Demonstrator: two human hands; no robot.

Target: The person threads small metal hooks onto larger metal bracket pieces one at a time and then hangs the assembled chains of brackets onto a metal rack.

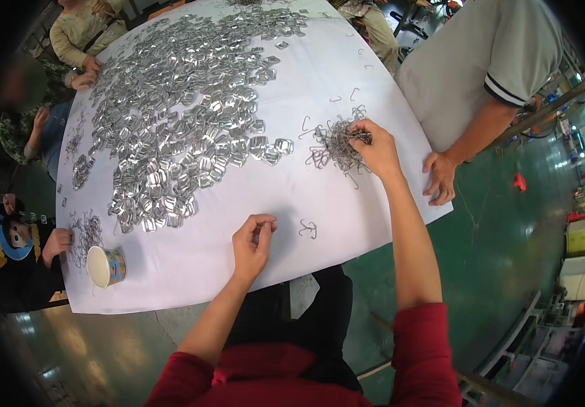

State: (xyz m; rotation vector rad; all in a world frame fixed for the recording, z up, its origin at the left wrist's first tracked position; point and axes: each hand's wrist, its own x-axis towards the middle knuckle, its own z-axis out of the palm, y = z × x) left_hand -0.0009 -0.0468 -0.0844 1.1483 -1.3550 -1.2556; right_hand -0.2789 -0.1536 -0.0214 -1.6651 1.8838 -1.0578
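Note:
My right hand (376, 148) reaches out over the white table (319, 74) and pinches into a tangled pile of thin wire hooks (333, 146). My left hand (253, 243) hovers near the table's front edge with fingers curled and thumb meeting fingertips; whether a small metal piece is held is unclear. A single loose wire hook (308, 229) lies just right of it. A wide heap of shiny metal buckles (184, 115) covers the table's left and far parts.
A paper cup (106, 266) lies on its side at the front left corner beside another wire pile (85, 234). A person in a grey shirt stands at the right, hand (440, 178) on the table edge. Other people sit along the left side. Green floor surrounds.

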